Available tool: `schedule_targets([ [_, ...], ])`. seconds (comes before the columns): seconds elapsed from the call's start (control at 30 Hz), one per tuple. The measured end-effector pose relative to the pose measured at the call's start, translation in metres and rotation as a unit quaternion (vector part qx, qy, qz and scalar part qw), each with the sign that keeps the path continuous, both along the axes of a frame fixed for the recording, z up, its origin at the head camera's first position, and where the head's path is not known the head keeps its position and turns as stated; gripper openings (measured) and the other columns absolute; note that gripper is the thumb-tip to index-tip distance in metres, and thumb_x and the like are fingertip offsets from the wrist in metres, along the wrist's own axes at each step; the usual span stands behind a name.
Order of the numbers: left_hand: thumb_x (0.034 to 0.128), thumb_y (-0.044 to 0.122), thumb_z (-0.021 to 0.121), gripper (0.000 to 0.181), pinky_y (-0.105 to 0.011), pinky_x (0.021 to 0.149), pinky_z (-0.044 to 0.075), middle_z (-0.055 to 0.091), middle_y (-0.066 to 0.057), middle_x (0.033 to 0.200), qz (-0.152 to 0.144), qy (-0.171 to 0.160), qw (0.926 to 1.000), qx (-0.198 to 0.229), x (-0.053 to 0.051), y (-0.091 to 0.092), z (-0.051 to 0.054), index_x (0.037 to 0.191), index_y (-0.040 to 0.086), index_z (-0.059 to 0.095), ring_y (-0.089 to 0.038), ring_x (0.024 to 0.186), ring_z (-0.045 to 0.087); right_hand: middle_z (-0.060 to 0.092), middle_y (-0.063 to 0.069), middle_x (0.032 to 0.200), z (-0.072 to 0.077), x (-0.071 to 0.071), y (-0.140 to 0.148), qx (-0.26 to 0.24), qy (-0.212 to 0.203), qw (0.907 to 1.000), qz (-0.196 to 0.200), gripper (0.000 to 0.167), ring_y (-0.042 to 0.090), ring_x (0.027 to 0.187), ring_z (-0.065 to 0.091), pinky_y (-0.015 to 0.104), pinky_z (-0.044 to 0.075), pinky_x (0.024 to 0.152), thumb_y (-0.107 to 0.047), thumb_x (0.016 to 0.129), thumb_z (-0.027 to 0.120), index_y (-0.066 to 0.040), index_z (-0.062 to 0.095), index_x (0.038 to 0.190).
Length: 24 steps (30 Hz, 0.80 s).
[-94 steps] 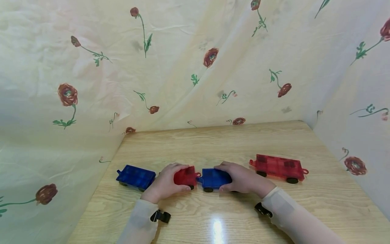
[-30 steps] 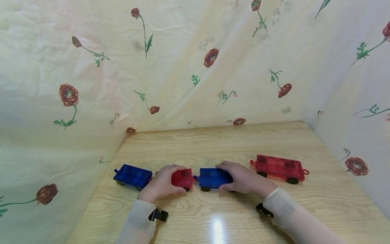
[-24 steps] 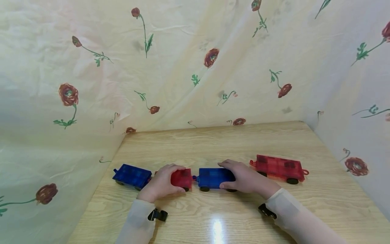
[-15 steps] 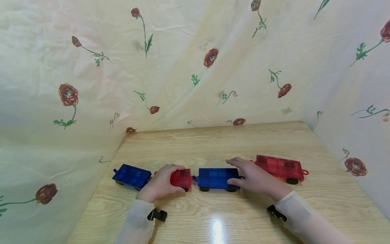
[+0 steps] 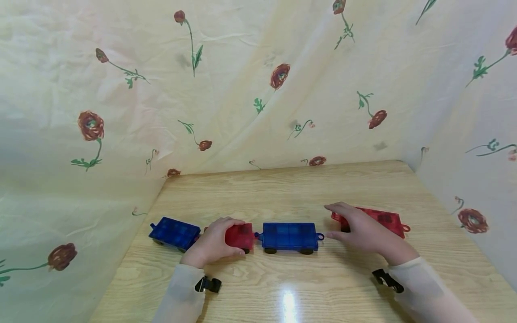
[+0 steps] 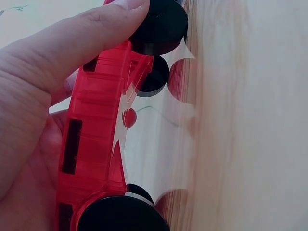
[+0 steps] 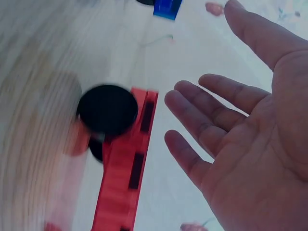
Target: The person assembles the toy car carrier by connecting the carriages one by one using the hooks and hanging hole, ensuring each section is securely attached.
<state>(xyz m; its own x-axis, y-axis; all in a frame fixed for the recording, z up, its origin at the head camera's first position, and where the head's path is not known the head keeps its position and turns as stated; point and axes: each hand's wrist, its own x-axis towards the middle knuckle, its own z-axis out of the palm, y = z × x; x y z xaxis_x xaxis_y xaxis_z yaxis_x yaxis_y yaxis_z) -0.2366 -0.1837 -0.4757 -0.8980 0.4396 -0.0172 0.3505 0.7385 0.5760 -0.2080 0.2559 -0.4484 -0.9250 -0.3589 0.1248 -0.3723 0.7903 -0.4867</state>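
My left hand [image 5: 216,242] grips a translucent red toy train car [image 5: 241,236] by its sides; in the left wrist view the thumb lies along the red car's [image 6: 94,130] edge by a black wheel. A blue car [image 5: 290,236] stands to its right, its hook end meeting the red car's ring. On the left, another blue car [image 5: 175,233] sits angled, its joint with the red car hidden behind my hand. My right hand [image 5: 359,226] hovers with spread fingers over a second red car [image 5: 383,216], partly covering it. The right wrist view shows the palm apart from that red car [image 7: 122,183].
The cars stand on a light wood-grain table [image 5: 258,193]. A cream cloth [image 5: 226,89] with printed red flowers rises behind the table and along both sides. Black straps [image 5: 208,285] sit on both wrists.
My right hand has let go of the middle blue car and moved right to the far red car. Earlier, the three joined cars shifted slightly left. My left hand keeps its grip.
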Motion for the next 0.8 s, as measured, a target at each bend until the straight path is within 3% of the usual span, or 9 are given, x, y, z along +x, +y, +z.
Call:
schedule_targets([
  [0.23, 0.0757, 0.045, 0.095, 0.080, -0.045, 0.096, 0.057, 0.059, 0.006, 0.141, 0.007, 0.001, 1.0000, 0.001, -0.002, -0.003, -0.002, 0.146, 0.032, 0.059, -0.022, 0.124, 0.055, 0.049, 0.015, 0.154, -0.003, -0.006, 0.024, -0.014, -0.009, 0.9995, -0.027, 0.078, 0.042, 0.140, 0.047, 0.066, 0.044, 0.107, -0.034, 0.090, 0.086, -0.012, 0.049, 0.156],
  [0.47, 0.0761, 0.043, 0.095, 0.079, -0.045, 0.093, 0.058, 0.059, 0.003, 0.140, 0.006, 0.000, 1.0000, 0.005, -0.002, -0.006, -0.001, 0.145, 0.030, 0.059, -0.024, 0.122, 0.056, 0.049, 0.020, 0.152, -0.007, -0.009, 0.045, -0.010, -0.022, 0.9986, -0.048, 0.081, 0.048, 0.137, 0.046, 0.070, 0.042, 0.106, -0.041, 0.090, 0.085, -0.009, 0.049, 0.155],
  [0.8, 0.0754, 0.051, 0.094, 0.083, -0.044, 0.093, 0.057, 0.059, 0.004, 0.139, -0.009, 0.019, 0.9998, 0.004, -0.002, -0.003, 0.000, 0.147, 0.028, 0.059, -0.022, 0.122, 0.056, 0.048, 0.024, 0.151, -0.013, -0.011, 0.059, -0.029, -0.024, 0.9982, -0.046, 0.082, 0.047, 0.133, 0.049, 0.067, 0.045, 0.103, -0.039, 0.090, 0.085, -0.003, 0.048, 0.154],
])
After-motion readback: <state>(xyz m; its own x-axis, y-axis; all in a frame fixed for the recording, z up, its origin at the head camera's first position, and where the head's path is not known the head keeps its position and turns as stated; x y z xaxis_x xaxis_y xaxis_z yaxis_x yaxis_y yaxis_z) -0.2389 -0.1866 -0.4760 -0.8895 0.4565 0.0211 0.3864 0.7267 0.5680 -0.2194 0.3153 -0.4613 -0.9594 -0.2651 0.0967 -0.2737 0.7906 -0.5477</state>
